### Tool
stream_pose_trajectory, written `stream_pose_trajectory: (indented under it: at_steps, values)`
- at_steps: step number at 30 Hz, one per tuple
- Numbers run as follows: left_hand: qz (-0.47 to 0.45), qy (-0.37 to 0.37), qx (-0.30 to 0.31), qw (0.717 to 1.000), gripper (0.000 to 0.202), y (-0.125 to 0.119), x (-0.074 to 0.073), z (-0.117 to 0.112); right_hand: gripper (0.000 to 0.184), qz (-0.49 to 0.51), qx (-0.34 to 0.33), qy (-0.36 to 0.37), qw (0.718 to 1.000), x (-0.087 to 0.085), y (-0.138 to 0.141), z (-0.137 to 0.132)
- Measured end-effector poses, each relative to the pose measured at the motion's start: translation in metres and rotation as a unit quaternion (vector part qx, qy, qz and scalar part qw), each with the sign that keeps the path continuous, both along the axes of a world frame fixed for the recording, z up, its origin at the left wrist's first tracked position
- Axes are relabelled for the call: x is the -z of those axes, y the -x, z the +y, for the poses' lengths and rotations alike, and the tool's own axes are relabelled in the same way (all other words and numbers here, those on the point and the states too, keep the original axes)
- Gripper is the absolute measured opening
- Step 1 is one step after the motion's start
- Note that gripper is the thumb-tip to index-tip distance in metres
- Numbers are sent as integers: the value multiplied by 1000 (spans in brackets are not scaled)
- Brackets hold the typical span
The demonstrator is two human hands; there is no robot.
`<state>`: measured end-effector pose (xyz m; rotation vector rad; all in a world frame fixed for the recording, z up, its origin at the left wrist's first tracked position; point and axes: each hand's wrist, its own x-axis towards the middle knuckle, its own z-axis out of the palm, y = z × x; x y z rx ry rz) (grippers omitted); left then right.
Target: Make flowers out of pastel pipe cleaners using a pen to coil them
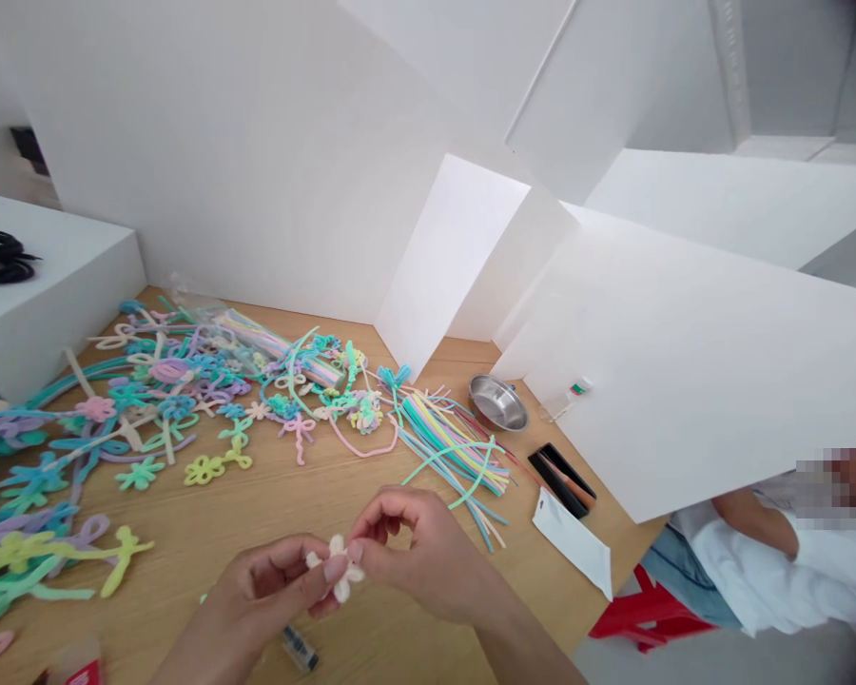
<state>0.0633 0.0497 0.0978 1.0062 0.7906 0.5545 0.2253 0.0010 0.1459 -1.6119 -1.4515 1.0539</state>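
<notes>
1. Left hand and right hand are right together, fingertips both pinching a little cream pipe-cleaner flower just above the bench.
2. Loads of pastel pipe-cleaner flowers and bows sprawl across the left side, with a bunch of straight pipe cleaners beyond the hands.
3. Over right there's a steel bowl, a black case and a white packet.
4. Someone in a white shirt sits past the corner, near a red stool.
</notes>
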Motion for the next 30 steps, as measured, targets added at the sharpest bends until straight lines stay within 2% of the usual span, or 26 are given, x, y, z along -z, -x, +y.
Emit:
stream_pose_trajectory:
  at_steps: [3,6,8,10,13,16,19,22,25,27,30]
  values:
    - [29,-54,26,998,16,3,3,0,6,22,18,36,999,0,-1,-2]
    - [68,-124,56,988,12,7,3,-1,18,106,28,88,990,2,-2,0]
    - [72,-126,63,987,12,8,2,-1,25,153,39,106,982,4,-1,2]
    - [61,-95,50,992,13,6,2,-1,29,170,51,95,979,6,0,4]
    - [29,-18,-31,999,13,3,5,0,29,165,73,50,982,13,1,2]
    - [-35,94,-94,990,16,-1,12,1,27,144,93,0,985,24,3,-3]
    - [-114,174,-113,972,16,-5,19,1,27,130,103,-30,986,39,10,-6]
    - [-132,200,-114,964,14,-6,20,0,27,113,125,-50,984,54,19,-5]
    - [-89,173,-101,976,19,-5,14,0,23,113,156,-69,979,62,26,-2]
    - [-44,123,-92,987,23,-4,11,1,23,111,171,-76,976,63,27,0]
    - [-8,45,-114,992,25,-2,14,6,18,95,176,-82,976,63,25,1]
